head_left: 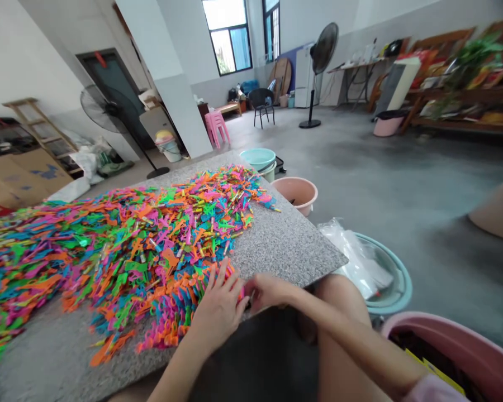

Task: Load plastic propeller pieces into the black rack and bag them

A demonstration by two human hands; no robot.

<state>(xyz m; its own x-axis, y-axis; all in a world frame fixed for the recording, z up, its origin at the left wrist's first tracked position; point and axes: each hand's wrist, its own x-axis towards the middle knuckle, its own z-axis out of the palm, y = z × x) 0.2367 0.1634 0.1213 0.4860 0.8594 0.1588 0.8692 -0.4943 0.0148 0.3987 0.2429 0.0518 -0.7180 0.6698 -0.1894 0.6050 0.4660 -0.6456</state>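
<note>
A tight row of small gun-shaped plastic pieces (171, 312), in orange, pink, blue and green, stands along the table's near edge. My left hand (220, 301) lies over the right end of this row, fingers stretched out and spread, with pink and orange showing beside them. Close to its thumb, my right hand (268, 291) is closed with its fingertips bent inward at the row's end. Whatever those fingertips hold is hidden. Behind both hands spreads a large loose heap of the same bright pieces (151, 223).
The speckled grey table (276, 245) has its corner right of my hands. Beside it on the floor are a peach basin (297, 190), a light-blue tub (396, 279) with clear plastic bags (356, 262), and a pink tub (452, 340). Two standing fans are farther back.
</note>
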